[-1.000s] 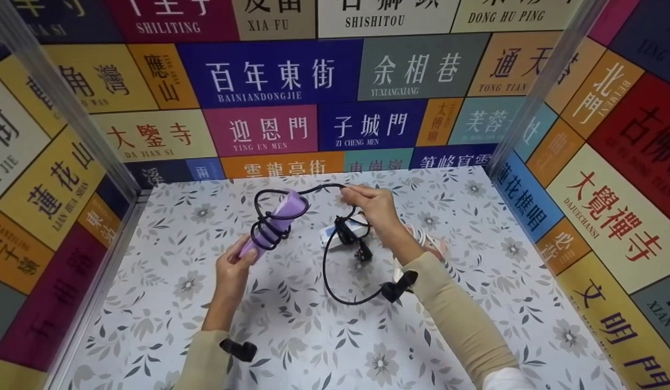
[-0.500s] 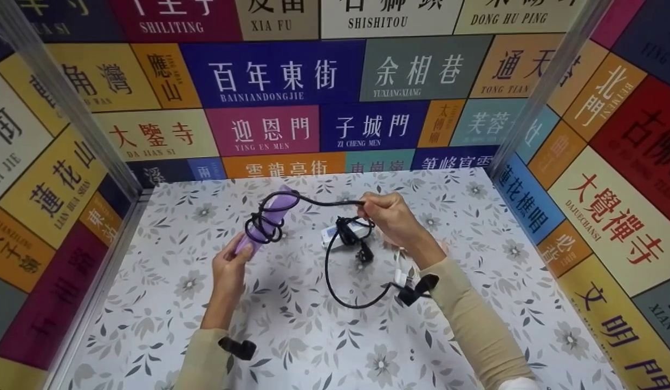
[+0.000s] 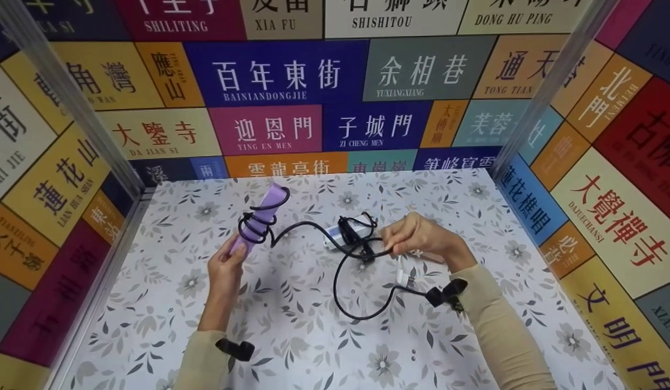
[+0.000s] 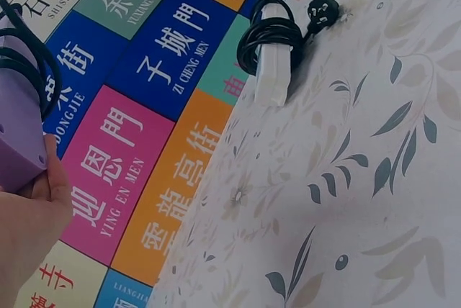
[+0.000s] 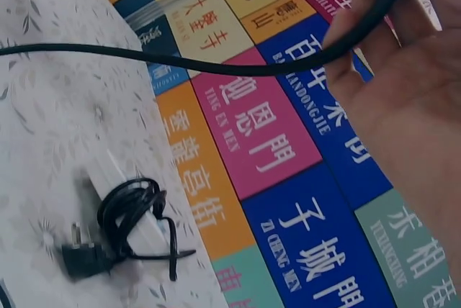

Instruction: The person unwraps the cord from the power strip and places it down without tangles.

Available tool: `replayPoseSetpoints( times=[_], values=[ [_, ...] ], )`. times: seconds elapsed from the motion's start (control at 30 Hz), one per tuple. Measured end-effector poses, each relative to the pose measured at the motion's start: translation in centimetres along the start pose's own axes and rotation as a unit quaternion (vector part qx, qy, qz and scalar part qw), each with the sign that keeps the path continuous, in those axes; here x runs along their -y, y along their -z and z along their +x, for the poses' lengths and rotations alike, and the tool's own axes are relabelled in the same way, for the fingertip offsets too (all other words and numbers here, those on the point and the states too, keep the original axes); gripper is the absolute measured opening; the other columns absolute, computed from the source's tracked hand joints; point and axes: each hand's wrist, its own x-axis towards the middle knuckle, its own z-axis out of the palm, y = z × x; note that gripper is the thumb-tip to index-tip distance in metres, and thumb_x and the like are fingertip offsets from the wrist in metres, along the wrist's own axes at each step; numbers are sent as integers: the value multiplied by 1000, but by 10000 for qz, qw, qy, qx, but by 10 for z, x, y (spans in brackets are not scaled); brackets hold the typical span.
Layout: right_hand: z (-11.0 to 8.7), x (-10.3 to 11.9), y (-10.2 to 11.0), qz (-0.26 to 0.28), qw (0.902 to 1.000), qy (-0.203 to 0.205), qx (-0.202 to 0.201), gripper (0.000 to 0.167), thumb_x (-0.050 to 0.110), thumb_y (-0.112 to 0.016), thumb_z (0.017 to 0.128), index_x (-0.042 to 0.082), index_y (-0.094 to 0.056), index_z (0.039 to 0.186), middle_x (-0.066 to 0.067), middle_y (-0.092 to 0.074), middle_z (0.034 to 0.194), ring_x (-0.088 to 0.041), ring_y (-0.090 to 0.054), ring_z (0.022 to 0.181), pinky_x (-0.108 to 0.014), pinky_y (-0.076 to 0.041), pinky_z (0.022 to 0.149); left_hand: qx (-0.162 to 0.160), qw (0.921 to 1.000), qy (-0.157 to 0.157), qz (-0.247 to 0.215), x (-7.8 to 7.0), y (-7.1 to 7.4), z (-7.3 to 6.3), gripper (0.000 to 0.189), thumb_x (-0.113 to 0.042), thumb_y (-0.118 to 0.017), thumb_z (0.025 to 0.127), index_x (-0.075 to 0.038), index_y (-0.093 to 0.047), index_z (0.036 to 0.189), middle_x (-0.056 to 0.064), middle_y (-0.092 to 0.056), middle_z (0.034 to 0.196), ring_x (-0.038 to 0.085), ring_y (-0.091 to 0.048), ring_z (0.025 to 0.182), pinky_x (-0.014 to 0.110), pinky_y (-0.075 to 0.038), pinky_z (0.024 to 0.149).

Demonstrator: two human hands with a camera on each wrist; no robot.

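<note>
In the head view my left hand (image 3: 225,265) grips the lower end of a long purple bar-shaped device (image 3: 276,196), tilted up and away. Black cord is wound round the device in several loose coils, and its free length (image 3: 305,222) sags across to the right. My right hand (image 3: 421,235) pinches this cord between thumb and fingers. Below that hand the cord hangs in a wide loop and passes behind the right wrist's black strap. The left wrist view shows small holes in the purple casing (image 4: 18,139). In the right wrist view the cord (image 5: 230,69) runs to the fingers.
A white bar (image 4: 272,85) wrapped in black cord, with a black plug (image 4: 323,13), lies on the floral table (image 3: 291,330). Beside it, partly behind my right hand, are a pink item (image 3: 431,257) and a white connector (image 3: 402,277). Sign-patterned walls (image 3: 275,70) enclose the table.
My right hand has moved right and toward me along with the cord, so a longer stretch hangs free of the device. The purple device has shifted slightly left.
</note>
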Motion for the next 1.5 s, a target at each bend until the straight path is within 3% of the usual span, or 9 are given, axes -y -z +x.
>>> replayPoseSetpoints(
  times=[0.27,0.53,0.67,0.87,1.0,1.17,1.27,1.4,1.5],
  values=[
    [-27,0,6,-917,9862,-1294,467,18,-10,-66,88,-10,-73,104,-3,-73,95,-3,-55,77,-13,-47,68,200,9997,13,-133,-3,2,0,57,3,-55,97,20,-30,146,1,-71,114,7,-68,106,17,-52,98],
    [-55,-6,15,-2359,9349,-2588,577,17,4,-72,89,-7,-76,101,-28,-73,99,-3,-65,84,-17,-53,73,589,9972,-142,-429,-1,7,0,57,3,-56,97,21,-30,144,4,-72,115,11,-68,109,21,-52,101],
    [-63,-16,10,-2624,9050,-3334,320,20,13,-77,87,-1,-78,101,-21,-76,104,1,-69,88,-16,-54,74,675,9962,-120,-543,2,11,0,42,2,-56,98,11,-51,138,5,-73,116,14,-67,111,24,-53,101],
    [-72,-40,-2,-2888,8569,-4261,268,18,16,-80,84,9,-81,100,-11,-78,94,10,-54,62,-11,-36,54,842,9949,-194,-524,3,13,-1,33,0,-57,98,5,-61,130,4,-73,116,14,-67,112,25,-52,102],
    [-78,-60,-12,-2668,8524,-4483,343,19,9,-79,84,6,-79,103,-13,-77,96,6,-66,77,-10,-43,63,977,9926,-281,-663,2,11,-1,29,2,-59,96,2,-65,125,7,-74,115,16,-69,110,24,-52,102],
    [-84,-79,-25,-3052,8405,-4474,137,18,6,-79,82,11,-81,100,-7,-78,99,3,-54,71,-13,-39,60,1057,9924,-318,-549,2,11,-3,31,2,-59,96,3,-64,126,5,-74,115,14,-68,110,24,-52,102],
    [-86,-87,-31,-3273,8326,-4468,-74,20,5,-77,82,13,-81,99,-3,-78,101,-4,-66,84,-16,-52,73,1071,9930,-291,-408,3,13,-4,33,2,-57,97,6,-61,130,4,-74,114,12,-68,109,23,-52,100],
    [-86,-92,-35,-3175,8390,-4389,-514,14,9,-77,85,11,-81,98,-5,-79,99,-19,-73,100,-24,-58,86,1097,9931,-286,-304,3,15,-5,38,1,-56,98,12,-54,135,4,-74,113,11,-68,108,22,-52,99],
    [-84,-95,-37,-3031,8509,-4170,-1008,12,13,-77,87,7,-81,97,-9,-79,92,-27,-74,87,-28,-60,75,1096,9930,-275,-339,3,16,-6,37,1,-57,98,10,-56,134,4,-74,113,11,-68,108,22,-53,99]
  ],
)
